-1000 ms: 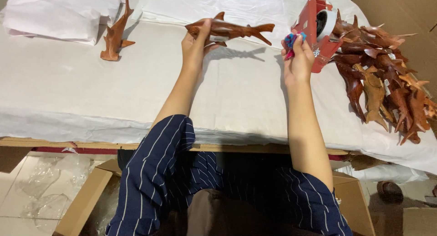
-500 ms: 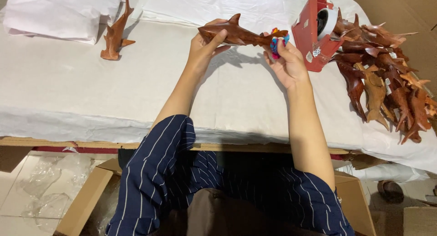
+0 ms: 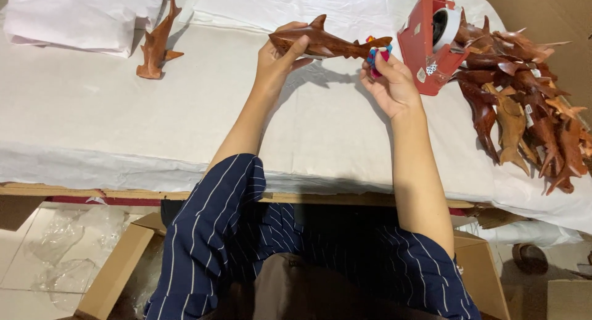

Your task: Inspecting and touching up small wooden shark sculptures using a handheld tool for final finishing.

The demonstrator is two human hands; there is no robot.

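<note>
Left hand (image 3: 280, 55) is closed around the head end of a dark brown carved wooden shark (image 3: 327, 44), fingers under, thumb on the flank. The figure is held level above the white paper-covered table (image 3: 92, 110), not resting on it.

Right hand (image 3: 388, 82) is half-curled at the shark's tail, fingertips pinching a small multicoloured item (image 3: 377, 50) against the tail fin; I cannot tell what the item is.

Risks, as judged:
- Tail and fins are thin; sideways pressure from the right fingertips could snap one.
- The grip is at one end only, so the figure could pivot and drop onto the table.
- A red tape dispenser (image 3: 428, 39) stands just beside the right hand; a bump could tip it into the pile of brown wooden shark figures (image 3: 524, 104) at right.

A lone upright wooden shark (image 3: 159, 39) stands well apart, far left.
</note>
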